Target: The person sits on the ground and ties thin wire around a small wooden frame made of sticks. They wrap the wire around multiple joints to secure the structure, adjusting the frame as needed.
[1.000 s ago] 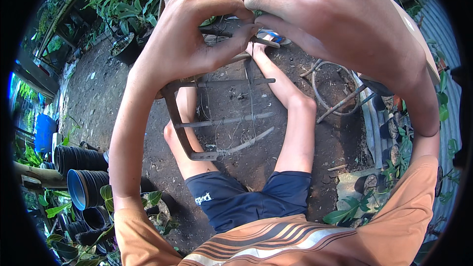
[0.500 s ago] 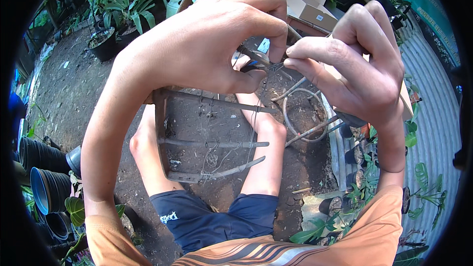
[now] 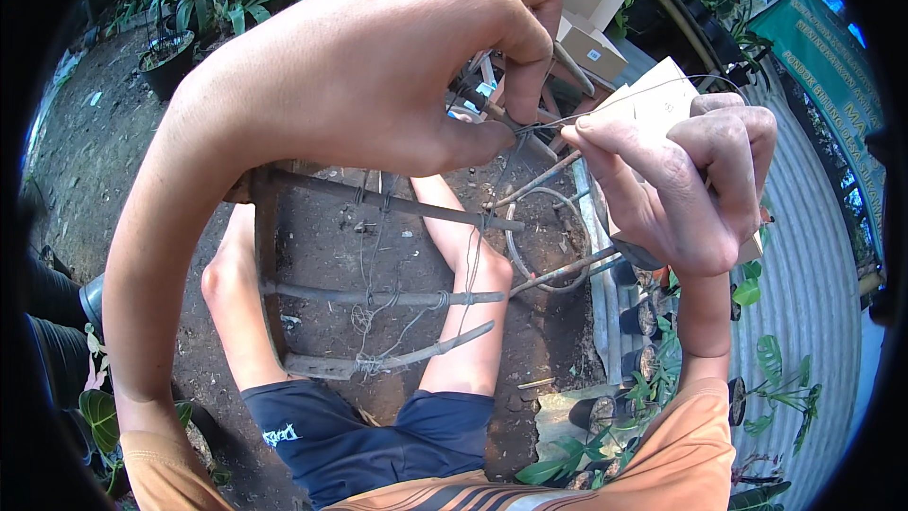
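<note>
In front of me is a frame of dark sticks (image 3: pixel 426 207), its bars tied together with thin wire. My left hand (image 3: pixel 397 57) reaches over its upper part, thumb and fingers closed round a bar close to a wire knot. From that knot a thin wire (image 3: pixel 544 127) runs to my right hand (image 3: pixel 686 175), which pinches it between thumb and forefinger. The wire's loose length arcs above the knuckles. Loose wire strands (image 3: pixel 364 320) dangle among the lower bars. Part of the frame's top is hidden behind my left hand.
Beyond my right hand lie a loop of pale cane or tubing (image 3: pixel 515 260) and cardboard boxes (image 3: pixel 588 43). Corrugated metal sheeting (image 3: pixel 799 255) and potted plants line the right side. Black pots (image 3: pixel 61 360) stand at the left. My bare legs are below the frame.
My view has shifted, so the frame and legs sit further left and lower. My right hand has turned a little, and the wire's loose arc now shows above it.
</note>
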### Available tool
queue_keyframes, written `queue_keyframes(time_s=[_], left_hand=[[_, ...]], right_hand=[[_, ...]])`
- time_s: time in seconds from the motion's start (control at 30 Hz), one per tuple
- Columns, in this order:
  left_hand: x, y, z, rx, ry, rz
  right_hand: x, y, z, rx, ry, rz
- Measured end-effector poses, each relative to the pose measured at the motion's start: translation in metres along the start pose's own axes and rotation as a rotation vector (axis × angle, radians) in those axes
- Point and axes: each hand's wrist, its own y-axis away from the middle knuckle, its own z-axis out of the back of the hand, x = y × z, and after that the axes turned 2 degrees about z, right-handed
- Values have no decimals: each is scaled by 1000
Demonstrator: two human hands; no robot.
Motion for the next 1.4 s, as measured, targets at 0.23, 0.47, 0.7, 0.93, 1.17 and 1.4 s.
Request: queue_keyframes(time_s=[0.23,0.47,0.7,0.93,1.17,1.4], left_hand=[[-5,3,8,5,16,1],[0,2,-5,-85,-73,-39],[-3,1,0,-41,-31,-19],[-6,1,0,-37,-22,-11],[-6,-2,3,-7,31,-10],[2,2,0,-20,40,6]], right_hand=[[5,0,2,53,47,-8],[-1,-4,-11,-56,-82,-52],[-16,-13,-17,48,-343,-207],[-32,-16,-19,273,-650,-372],[-67,-21,-41,258,-771,-26],[-63,-32,-36,238,-621,188]])
